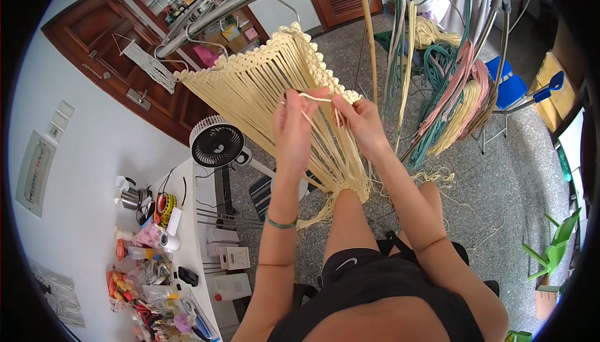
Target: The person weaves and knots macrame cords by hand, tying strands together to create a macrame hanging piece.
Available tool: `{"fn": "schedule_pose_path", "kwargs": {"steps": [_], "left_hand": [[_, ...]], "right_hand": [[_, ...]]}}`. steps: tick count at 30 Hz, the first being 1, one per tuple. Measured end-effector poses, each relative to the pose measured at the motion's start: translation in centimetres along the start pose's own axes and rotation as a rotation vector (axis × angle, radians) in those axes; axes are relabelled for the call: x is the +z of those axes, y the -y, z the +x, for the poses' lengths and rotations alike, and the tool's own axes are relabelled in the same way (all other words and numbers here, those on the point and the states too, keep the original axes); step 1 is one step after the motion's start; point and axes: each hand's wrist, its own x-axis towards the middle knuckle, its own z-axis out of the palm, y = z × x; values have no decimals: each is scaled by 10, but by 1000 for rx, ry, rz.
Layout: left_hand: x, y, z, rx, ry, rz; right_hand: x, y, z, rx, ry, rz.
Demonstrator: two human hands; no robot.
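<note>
Here, left hand and right hand pinching cream cord, its span between them, knotted panel apparently just behind.

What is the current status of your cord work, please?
Left hand and right hand pinching cream cord; knot-edged macramé panel hanging below metal rail; nothing visibly blocking the hands.

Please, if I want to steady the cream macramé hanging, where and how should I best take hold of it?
Probably by the knotted right border of the macramé hanging, above the right hand, coming from the person's right. That border is thick and bumpy, so it should give a firm grip; the cords hang as long separate strands and would likely shift.
</note>
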Motion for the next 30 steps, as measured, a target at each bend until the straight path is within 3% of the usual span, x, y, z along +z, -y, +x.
{"fn": "schedule_pose_path", "kwargs": {"steps": [2, 3, 6, 8, 11, 16, 18, 20, 22, 26, 30], "left_hand": [[-9, -4, 11, -17, 181, -269], [-2, -12, 14, -48, 161, -282], [-4, -20, 34, -110, 299, -220], [3, -28, 39, -124, 252, -138], [0, -46, 46, -184, 365, -12], [-4, -42, 41, -171, 343, -48], [-5, -38, 31, -161, 175, 122], [-19, -23, 26, -88, 215, 178], [-23, -12, 16, -121, 199, 379], [-11, -2, -5, -309, 246, 476], [-4, 0, -3, -377, 253, 534]], "right_hand": [[-2, 6, -3, -66, 96, -85], [-2, 9, -4, -64, 95, -85], [-3, 12, -7, -104, 134, -135], [-2, 10, -7, -200, 123, -94], [1, 30, -18, -142, 98, -173], [-12, 21, -10, -137, 128, -167], [-16, 18, -11, -105, 160, -198], [-25, 23, -13, -51, 190, -257], [-29, 16, -12, -58, 217, -194], [-33, 14, -18, -65, 167, -135], [-34, 17, -26, -112, 200, -275]]}}
